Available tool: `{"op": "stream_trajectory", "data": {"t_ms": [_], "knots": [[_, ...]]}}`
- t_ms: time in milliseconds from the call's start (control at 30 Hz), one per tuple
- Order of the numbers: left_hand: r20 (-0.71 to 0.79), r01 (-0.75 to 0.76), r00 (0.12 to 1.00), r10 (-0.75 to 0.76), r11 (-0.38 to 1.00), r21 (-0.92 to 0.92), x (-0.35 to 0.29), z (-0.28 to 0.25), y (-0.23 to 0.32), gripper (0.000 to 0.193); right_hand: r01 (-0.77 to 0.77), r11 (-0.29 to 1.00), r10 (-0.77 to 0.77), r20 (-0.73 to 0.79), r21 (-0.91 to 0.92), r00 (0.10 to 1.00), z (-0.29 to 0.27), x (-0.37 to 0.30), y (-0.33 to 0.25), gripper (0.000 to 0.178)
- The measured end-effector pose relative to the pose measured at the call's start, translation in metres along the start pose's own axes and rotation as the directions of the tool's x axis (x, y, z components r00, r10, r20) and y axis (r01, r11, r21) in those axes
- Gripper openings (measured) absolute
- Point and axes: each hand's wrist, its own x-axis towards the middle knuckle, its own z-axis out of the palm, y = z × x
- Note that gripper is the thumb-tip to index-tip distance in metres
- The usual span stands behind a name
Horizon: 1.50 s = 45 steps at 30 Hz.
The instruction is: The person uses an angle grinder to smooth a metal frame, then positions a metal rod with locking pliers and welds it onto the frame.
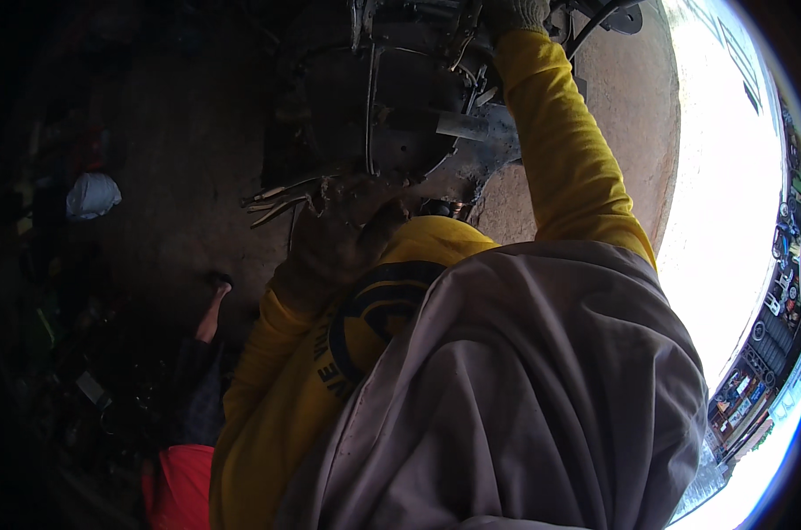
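My left hand (316, 252), in a dark work glove, is in deep shadow beside my yellow sleeve. Its fingers seem wrapped round a plier-like tool (278, 200) whose long, thin handles stick out to the left. Ahead of me is a dark, greasy metal frame (371, 106) with a round opening, rods and bent plates. My right arm reaches far forward along its right side. At the top edge, my right hand (517, 14), in a grey knit glove, is at the frame; its fingers are mostly cut off and in shadow.
A grey-brown cloth (524, 380) spreads over the near middle. At lower left is another person in a red garment (178, 486), one leg stretched out. A whitish bundle (93, 196) lies farther left. Bright ground and shelves of parts (763, 344) line the right.
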Motion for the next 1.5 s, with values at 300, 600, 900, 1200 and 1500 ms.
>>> {"op": "stream_trajectory", "data": {"t_ms": [300, 600, 900, 1200, 1500], "knots": [[0.043, -0.076, 0.996, 0.073, 0.993, 0.089, 0.016, 0.005, -0.001, 0.028, -0.553, 0.394, 0.545, 0.297, 0.734, 0.784, -0.047, -0.009, -0.045, 0.038], [0.090, -0.089, 0.993, 0.076, 0.985, 0.148, 0.027, 0.013, -0.007, 0.030, -0.295, 0.373, 0.466, 0.098, 0.880, 0.879, -0.064, -0.027, -0.046, 0.016], [0.147, -0.075, 0.987, 0.058, 0.991, 0.113, 0.038, 0.013, 0.003, 0.031, 0.004, 0.579, 0.425, -0.306, 0.815, 0.852, -0.055, -0.021, -0.051, 0.020], [0.122, 0.065, 0.990, -0.066, 0.998, 0.018, 0.031, 0.010, 0.015, 0.035, 0.417, 0.802, 0.160, -0.826, 0.428, 0.540, -0.127, -0.008, -0.027, 0.015], [0.067, 0.236, 0.970, -0.232, 0.856, -0.460, 0.048, 0.049, 0.023, 0.097, 0.289, 0.344, 0.161, -0.359, 0.893, 0.919, -0.163, -0.162, -0.056, 0.022]]}}
